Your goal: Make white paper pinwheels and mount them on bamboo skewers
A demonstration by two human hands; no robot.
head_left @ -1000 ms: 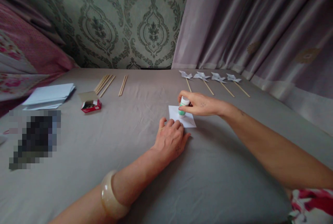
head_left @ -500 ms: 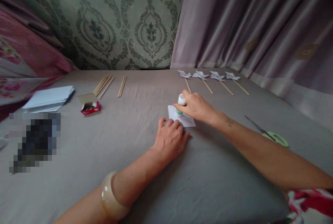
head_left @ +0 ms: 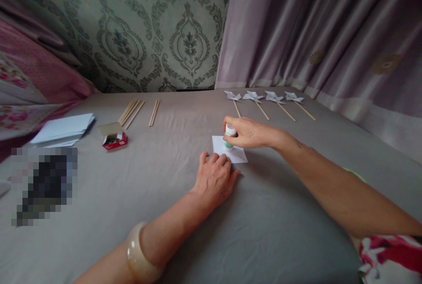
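A small white paper square point(head_left: 240, 157) lies on the grey cloth, a faint crease line near its right corner. My right hand point(head_left: 249, 133) is closed round a white and green glue stick point(head_left: 230, 132), held upright with its lower end at the paper. My left hand point(head_left: 214, 176) rests palm down at the near left edge of the sheet. Its fingertips press on the paper, the thumb stretched off to the right, and it grips nothing.
Paper pinwheels point(head_left: 253, 96) on sticks lie at the back right. Wooden sticks point(head_left: 132, 113), a red open box point(head_left: 114, 140) and stacked white paper point(head_left: 62, 129) sit to the left. My right forearm mostly covers green-handled scissors point(head_left: 355, 174).
My right hand has shifted slightly down and right over the paper with the glue stick. Its forearm now covers most of the scissors. My left hand stays in place.
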